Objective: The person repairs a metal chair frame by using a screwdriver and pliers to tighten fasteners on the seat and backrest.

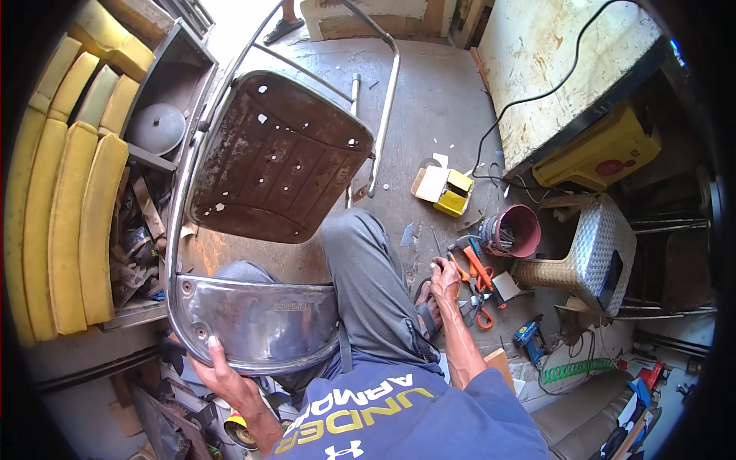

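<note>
Left hand [222, 374] grips the lower left corner of the metal backrest [257, 322] on the chair frame [172, 253], near the left edge of the floor [433, 92], and should brace it firmly, while the right hand [445, 282] is curled, holding what I cannot tell.

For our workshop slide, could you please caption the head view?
Left hand on metal chair backrest, right hand beside orange-handled tools.

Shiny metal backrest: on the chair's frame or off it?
On: the backrest meets the curved tube along its left side, round fittings near that edge; the right leg hides its right end.
</note>
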`<state>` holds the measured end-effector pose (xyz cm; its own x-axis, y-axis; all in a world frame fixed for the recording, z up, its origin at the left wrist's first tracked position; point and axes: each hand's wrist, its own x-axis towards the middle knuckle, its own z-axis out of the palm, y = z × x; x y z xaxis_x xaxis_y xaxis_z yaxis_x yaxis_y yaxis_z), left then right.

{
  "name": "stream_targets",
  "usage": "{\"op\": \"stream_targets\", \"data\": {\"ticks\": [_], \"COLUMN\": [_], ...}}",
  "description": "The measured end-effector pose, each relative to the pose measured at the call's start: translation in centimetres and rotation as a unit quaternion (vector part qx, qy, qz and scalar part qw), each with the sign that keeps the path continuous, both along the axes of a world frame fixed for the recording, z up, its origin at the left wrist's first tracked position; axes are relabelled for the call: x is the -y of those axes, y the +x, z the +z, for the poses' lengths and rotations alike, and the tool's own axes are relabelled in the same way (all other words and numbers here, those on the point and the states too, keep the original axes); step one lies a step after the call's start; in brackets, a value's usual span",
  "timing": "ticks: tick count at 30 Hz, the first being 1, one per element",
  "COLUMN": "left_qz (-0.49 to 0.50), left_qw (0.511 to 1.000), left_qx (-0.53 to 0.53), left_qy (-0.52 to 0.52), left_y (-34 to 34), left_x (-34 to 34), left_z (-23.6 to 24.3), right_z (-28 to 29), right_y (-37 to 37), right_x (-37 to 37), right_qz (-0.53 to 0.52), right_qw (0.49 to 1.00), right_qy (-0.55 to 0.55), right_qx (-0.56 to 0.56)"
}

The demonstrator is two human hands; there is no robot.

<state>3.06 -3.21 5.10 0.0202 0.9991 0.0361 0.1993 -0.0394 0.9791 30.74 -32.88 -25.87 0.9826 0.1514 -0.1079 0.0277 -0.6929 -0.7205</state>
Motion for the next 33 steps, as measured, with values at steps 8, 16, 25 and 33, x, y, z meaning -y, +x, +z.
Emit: {"op": "stream_targets", "data": {"ticks": [8, 16, 25, 33], "left_qz": [-0.130, -0.447, -0.498, -0.468], "left_qw": [0.931, 0.893, 0.854, 0.836], "left_qx": [-0.155, 0.015, 0.050, 0.075], "left_qy": [0.304, -0.055, -0.145, -0.277], "left_y": [5.3, 11.7, 12.4, 11.5], "left_x": [3.4, 8.0, 8.8, 7.9], "left_z": [2.6, 0.9, -1.4, -1.7], "right_z": [10.3, 17.1, 21.9, 22.5], "right_y": [-1.4, -2.3, -6.2, -6.0], "right_x": [-2.2, -4.2, -7.6, -7.2], "right_qz": [-0.069, 0.079, 0.218, 0.260], "right_qw": [0.720, 0.632, 0.714, 0.739], "right_qy": [0.617, 0.696, 0.608, 0.563], "right_qx": [-0.310, -0.331, -0.271, -0.264]}}
